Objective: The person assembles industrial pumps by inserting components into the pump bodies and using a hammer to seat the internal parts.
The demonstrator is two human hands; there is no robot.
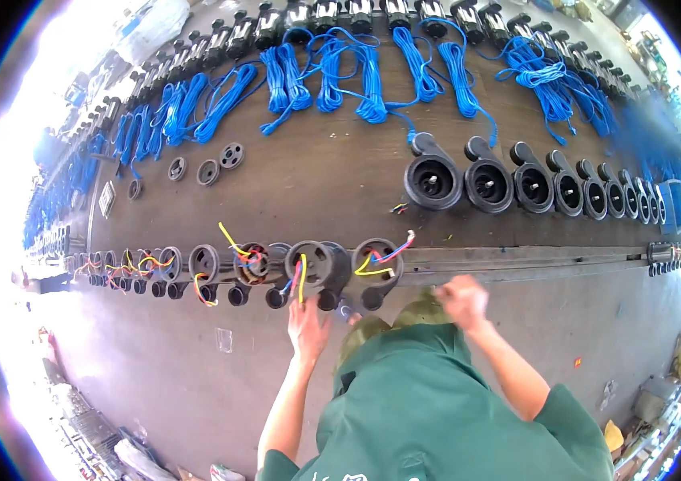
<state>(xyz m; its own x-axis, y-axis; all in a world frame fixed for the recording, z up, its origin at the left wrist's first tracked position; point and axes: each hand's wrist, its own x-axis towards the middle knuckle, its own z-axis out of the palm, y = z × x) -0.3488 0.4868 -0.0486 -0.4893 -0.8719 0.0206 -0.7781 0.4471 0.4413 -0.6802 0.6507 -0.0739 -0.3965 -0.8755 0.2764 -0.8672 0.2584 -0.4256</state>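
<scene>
My left hand (pixel 308 327) is just below a round black pump-like housing (pixel 314 265) at the table's near edge, its fingers stretched up and somewhat apart. The tip of a yellow wire (pixel 303 280) hangs from the housing close to those fingers; whether they touch it I cannot tell. My right hand (pixel 464 301) is off to the right near my knee, blurred, with its fingers curled in; anything between them is hidden. Between the hands stands another black housing (pixel 377 255) with yellow, red and blue wires coming out of its top.
More wired black housings (pixel 204 261) line the near edge leftward. Open black housings with shafts (pixel 488 185) stand in a row at the right. Bundled blue cables (pixel 370 84) lead from motors (pixel 326 14) at the back. Loose black discs (pixel 208 171) lie on the brown table (pixel 308 184).
</scene>
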